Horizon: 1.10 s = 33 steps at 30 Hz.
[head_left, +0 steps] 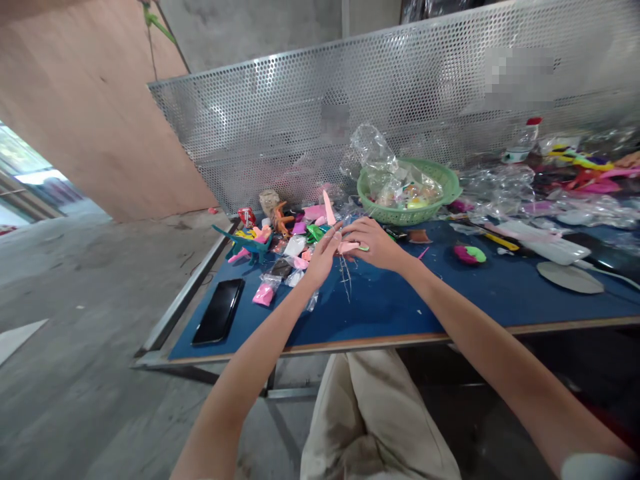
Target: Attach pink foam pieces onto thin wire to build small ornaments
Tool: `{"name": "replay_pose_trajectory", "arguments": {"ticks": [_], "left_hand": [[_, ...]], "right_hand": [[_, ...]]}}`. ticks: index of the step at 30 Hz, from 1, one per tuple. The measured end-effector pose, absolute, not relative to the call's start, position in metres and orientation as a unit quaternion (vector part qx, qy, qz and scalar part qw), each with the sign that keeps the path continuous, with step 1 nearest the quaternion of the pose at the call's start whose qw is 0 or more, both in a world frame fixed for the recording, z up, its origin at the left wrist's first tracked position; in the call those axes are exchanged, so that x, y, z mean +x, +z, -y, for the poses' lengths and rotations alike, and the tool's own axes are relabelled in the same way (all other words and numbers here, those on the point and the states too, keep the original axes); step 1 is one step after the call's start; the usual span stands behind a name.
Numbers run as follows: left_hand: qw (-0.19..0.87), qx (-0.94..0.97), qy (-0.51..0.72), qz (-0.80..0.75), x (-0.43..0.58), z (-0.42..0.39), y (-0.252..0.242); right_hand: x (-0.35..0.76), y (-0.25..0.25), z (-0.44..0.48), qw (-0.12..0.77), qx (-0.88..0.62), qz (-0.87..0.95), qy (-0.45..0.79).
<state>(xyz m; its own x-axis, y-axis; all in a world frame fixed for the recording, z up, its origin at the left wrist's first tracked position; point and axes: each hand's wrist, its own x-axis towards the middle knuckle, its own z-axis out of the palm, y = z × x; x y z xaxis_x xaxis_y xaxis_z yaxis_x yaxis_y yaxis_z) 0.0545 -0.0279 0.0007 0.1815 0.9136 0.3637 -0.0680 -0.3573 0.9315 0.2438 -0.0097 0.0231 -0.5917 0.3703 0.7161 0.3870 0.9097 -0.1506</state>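
Both my hands meet over the blue tabletop [390, 300], just in front of a heap of small coloured plastic toy pieces [295, 243]. My left hand [324, 257] has its fingers closed round a small pink piece [349, 247]. My right hand [375, 241] curls over the same pink piece from the right, with a bit of green showing at its fingertips. Thin pale strands [345, 277] hang down from between the hands. A teal toy dinosaur [245, 245] stands at the left end of the heap.
A black phone [219, 311] lies flat near the table's left front corner. A green basket [409, 190] full of clear bags stands behind my hands. More clear bags and colourful toys spread to the right. A perforated metal panel [300, 127] walls the back edge.
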Motion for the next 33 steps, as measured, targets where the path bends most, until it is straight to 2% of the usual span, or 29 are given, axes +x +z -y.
{"name": "replay_pose_trajectory", "arguments": {"ticks": [4,9,12,16,21,28,33], "left_hand": [[0.377,0.669,0.549,-0.33,0.049,0.034,0.009],[0.127,0.752,0.524,-0.378,0.037,0.038,0.017],[0.028,0.774,0.516,-0.366,0.033,0.037,0.02],[-0.045,0.77,0.55,-0.318,0.03,0.034,0.021],[-0.054,0.764,0.574,-0.29,0.029,0.03,0.017],[0.017,0.763,0.549,-0.342,0.028,0.03,0.016],[0.047,0.75,0.552,-0.361,0.027,0.03,0.018]], "right_hand": [[0.247,0.026,0.011,0.444,-0.197,0.872,0.067],[0.245,0.03,0.016,0.483,-0.183,0.83,0.209],[0.239,0.03,0.019,0.509,-0.203,0.805,0.226],[0.235,0.028,0.02,0.522,-0.237,0.793,0.208],[0.233,0.024,0.022,0.55,-0.266,0.768,0.194],[0.224,0.018,0.02,0.584,-0.286,0.685,0.327],[0.229,0.017,0.016,0.561,-0.253,0.69,0.38]]}}
